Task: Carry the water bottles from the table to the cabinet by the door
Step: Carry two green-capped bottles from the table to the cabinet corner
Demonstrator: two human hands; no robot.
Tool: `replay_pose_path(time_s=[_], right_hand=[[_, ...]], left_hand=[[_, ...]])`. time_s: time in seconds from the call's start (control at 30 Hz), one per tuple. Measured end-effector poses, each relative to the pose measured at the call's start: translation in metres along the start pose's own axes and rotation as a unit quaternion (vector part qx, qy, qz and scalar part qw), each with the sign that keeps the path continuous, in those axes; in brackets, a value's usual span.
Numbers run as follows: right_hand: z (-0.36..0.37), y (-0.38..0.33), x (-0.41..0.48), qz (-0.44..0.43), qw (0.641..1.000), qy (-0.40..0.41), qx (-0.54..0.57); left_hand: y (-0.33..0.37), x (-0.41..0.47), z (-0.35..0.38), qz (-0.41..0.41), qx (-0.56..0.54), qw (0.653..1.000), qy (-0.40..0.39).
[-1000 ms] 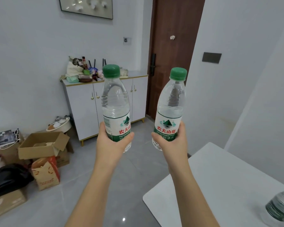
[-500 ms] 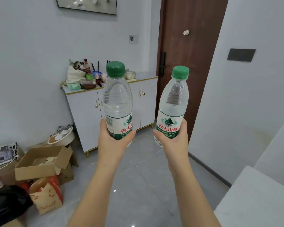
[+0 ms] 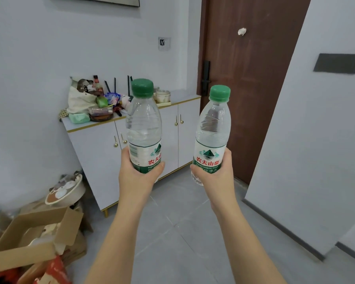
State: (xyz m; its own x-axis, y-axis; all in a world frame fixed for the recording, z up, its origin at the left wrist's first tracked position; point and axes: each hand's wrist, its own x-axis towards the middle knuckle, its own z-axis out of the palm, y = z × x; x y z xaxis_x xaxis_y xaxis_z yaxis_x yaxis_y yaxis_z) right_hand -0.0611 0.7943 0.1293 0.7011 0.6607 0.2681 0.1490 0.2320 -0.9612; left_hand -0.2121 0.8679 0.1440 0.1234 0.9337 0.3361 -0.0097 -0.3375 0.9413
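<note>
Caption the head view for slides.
Left hand grips a green-capped plastic water bottle, right hand a second bottle, facing the white cabinet beside the brown door.

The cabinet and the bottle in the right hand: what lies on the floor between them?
Head view: only bare grey floor separates cabinet and bottle; the cardboard box sits farther left.

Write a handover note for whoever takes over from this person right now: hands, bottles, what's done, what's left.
Left hand grips the left bottle by its label; right hand grips the right bottle likewise. Both are capped, held in the air, short of the cabinet beside the door.
Done: both bottles picked up.
Left: walk up, set them on the cabinet top; its right end looks barer.
</note>
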Motion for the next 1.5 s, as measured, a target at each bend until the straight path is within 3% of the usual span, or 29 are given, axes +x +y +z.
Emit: replay_pose_path(time_s=[0.5, 0.93, 1.5], right_hand=[[0.058, 0.068, 0.193, 0.014, 0.999, 0.04, -0.031], [0.021, 0.133, 0.444, -0.006, 0.999, -0.003, -0.047], [0.064, 0.224, 0.7, 0.009, 1.0, -0.019, -0.023]], left_hand=[[-0.09, 0.193, 0.093, -0.037, -0.019, 0.998, -0.048], [-0.139, 0.35, 0.28, -0.035, -0.047, 0.998, 0.001], [-0.229, 0.57, 0.422, -0.046, -0.063, 0.997, -0.008]])
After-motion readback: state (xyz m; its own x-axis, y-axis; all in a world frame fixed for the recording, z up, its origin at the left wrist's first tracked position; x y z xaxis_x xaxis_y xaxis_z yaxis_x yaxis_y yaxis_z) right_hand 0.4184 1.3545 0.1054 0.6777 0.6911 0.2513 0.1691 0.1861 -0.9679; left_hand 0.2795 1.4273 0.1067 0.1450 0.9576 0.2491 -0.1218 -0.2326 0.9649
